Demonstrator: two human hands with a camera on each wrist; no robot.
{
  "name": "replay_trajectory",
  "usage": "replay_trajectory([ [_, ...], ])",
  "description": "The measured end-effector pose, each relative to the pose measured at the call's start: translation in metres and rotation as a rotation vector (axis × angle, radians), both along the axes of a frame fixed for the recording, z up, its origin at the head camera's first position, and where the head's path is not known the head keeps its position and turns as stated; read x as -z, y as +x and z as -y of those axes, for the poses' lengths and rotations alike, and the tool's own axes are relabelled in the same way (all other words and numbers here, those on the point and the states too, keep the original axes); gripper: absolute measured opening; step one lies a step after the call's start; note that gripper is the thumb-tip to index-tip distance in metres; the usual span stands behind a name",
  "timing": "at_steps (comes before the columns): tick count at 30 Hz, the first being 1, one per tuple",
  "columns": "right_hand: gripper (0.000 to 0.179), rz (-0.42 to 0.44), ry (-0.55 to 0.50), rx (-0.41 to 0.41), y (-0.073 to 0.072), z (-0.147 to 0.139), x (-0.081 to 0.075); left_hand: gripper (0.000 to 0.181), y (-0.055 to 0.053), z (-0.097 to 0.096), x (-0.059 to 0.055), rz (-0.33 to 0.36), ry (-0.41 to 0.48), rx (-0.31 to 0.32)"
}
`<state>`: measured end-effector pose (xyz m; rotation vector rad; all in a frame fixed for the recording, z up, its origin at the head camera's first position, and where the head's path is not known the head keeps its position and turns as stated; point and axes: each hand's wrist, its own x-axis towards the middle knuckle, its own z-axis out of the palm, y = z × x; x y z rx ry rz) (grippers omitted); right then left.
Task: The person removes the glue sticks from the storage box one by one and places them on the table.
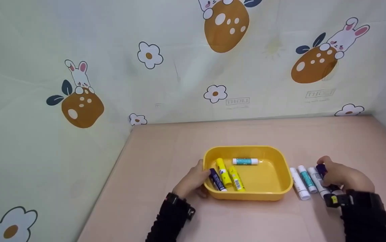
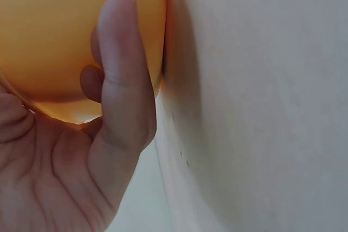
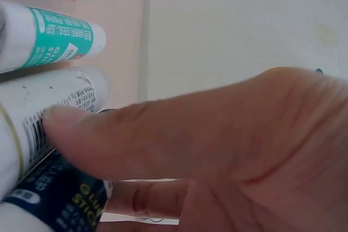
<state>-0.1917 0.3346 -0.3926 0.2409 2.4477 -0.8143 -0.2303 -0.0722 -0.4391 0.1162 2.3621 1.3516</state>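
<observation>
The tray [image 1: 265,178] at the left grip [image 1: 191,179] is yellow. It contains two yellow sticks [image 1: 223,171], a dark purple stick [image 1: 217,179] and a white stick [image 1: 245,161] with a teal band. At the right grip [image 1: 347,175], the glue stick [image 3: 57,196] has a navy label with yellow letters. Beyond both grips, the pale wall [image 1: 179,90] shows brown, white-spotted fruits.

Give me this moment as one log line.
left hand: grips yellow plastic tray; right hand: around dark-blue cylindrical glue stick; inside tray: two yellow cylindrical tubes, one dark tube, one teal-white tube
</observation>
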Motion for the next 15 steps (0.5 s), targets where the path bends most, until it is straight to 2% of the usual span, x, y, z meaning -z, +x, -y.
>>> replay_trajectory([
  [7,0.066,0.005,0.017,-0.037,-0.0015,0.0001,0.0009,0.039,0.0003,0.0008,-0.0005,-0.001,0.004,0.004],
  [15,0.074,0.024,0.034,-0.027,-0.0003,0.0010,0.0005,0.040,0.0003,0.0014,-0.0007,-0.010,0.011,0.014],
])
